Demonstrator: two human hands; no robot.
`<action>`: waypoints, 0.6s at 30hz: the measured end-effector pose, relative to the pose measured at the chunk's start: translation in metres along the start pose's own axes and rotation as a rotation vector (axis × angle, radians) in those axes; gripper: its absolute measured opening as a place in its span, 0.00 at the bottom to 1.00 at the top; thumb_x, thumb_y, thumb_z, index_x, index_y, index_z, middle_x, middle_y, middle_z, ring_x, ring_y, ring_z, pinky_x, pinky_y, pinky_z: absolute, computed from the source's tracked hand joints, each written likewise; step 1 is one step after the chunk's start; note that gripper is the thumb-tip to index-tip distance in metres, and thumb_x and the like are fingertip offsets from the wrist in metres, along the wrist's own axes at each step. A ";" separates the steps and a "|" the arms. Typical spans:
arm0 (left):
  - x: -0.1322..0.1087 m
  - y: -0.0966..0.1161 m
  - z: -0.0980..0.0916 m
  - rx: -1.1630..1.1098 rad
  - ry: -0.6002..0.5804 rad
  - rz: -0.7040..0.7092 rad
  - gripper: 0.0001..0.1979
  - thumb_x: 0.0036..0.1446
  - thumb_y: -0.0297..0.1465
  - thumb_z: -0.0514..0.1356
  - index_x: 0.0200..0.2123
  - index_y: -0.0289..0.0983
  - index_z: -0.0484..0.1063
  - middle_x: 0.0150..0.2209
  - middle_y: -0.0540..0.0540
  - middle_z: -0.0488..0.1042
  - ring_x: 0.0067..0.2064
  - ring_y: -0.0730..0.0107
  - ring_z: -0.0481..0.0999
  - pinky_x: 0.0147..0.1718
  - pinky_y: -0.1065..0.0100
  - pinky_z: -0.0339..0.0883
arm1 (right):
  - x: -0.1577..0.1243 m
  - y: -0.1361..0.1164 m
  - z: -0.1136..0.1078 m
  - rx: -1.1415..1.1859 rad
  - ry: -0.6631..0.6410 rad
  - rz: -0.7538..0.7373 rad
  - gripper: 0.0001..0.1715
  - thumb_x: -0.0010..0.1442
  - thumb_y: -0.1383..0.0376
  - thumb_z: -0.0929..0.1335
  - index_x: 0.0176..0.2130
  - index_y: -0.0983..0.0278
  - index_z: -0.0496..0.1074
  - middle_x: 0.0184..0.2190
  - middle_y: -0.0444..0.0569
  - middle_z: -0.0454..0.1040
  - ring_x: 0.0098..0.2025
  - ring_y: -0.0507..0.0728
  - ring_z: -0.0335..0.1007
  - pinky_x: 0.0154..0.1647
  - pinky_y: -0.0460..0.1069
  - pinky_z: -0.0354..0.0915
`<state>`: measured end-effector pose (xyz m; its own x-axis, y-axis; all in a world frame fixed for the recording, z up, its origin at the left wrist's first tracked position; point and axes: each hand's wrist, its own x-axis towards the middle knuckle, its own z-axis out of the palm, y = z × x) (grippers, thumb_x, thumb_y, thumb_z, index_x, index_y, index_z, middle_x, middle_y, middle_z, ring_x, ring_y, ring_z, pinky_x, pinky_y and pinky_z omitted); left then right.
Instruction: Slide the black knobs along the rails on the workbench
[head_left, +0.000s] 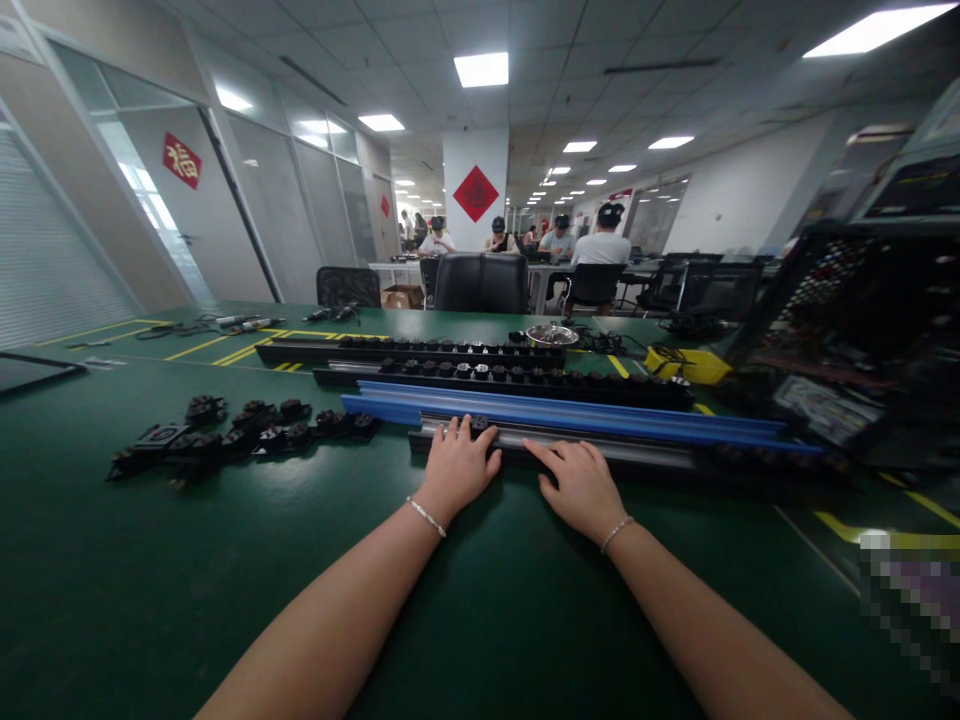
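Note:
Before me lies a long black track rail (517,441) with a silvery inner channel. A small round black module (478,424) sits in it. My left hand (459,466) lies over the rail's left part, fingers spread, the index finger and thumb beside this module; whether they press on it I cannot tell. My right hand (582,482) is to the right, its index finger stretched onto the rail and the other fingers loosely bent. Directly behind runs a long blue rail (570,411). Several loose black modules (259,430) lie in a heap to the left.
Two more black rails, a nearer one (600,388) and a farther one (300,353), hold rows of modules. Behind them are a shiny metal dish (553,335), cables and a yellow bin (688,365). A dark equipment frame (817,300) stands right. Several people sit farther back.

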<state>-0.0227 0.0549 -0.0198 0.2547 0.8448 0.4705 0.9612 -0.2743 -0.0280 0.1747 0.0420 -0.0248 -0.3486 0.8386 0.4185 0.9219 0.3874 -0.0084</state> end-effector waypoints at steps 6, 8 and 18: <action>0.000 -0.004 -0.003 0.010 0.007 -0.023 0.23 0.62 0.45 0.44 0.54 0.46 0.66 0.55 0.38 0.68 0.57 0.52 0.65 0.54 0.51 0.52 | 0.000 0.000 -0.001 0.019 -0.006 0.008 0.29 0.56 0.65 0.63 0.57 0.50 0.62 0.43 0.47 0.71 0.47 0.57 0.63 0.56 0.55 0.47; 0.001 -0.006 -0.004 0.013 0.006 -0.030 0.23 0.62 0.44 0.43 0.54 0.46 0.66 0.55 0.38 0.68 0.56 0.53 0.65 0.54 0.51 0.52 | 0.000 0.000 -0.002 0.018 -0.008 0.007 0.29 0.56 0.65 0.63 0.57 0.51 0.62 0.43 0.47 0.71 0.47 0.57 0.63 0.55 0.55 0.48; 0.002 -0.017 -0.004 0.030 0.015 -0.060 0.22 0.63 0.42 0.43 0.51 0.47 0.70 0.52 0.38 0.71 0.53 0.54 0.69 0.53 0.52 0.54 | 0.000 0.000 -0.001 0.013 -0.017 0.001 0.29 0.56 0.64 0.63 0.57 0.51 0.62 0.43 0.46 0.71 0.47 0.56 0.63 0.56 0.55 0.48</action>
<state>-0.0393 0.0596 -0.0143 0.1948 0.8524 0.4853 0.9776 -0.2090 -0.0253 0.1751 0.0418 -0.0238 -0.3502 0.8456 0.4029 0.9202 0.3909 -0.0205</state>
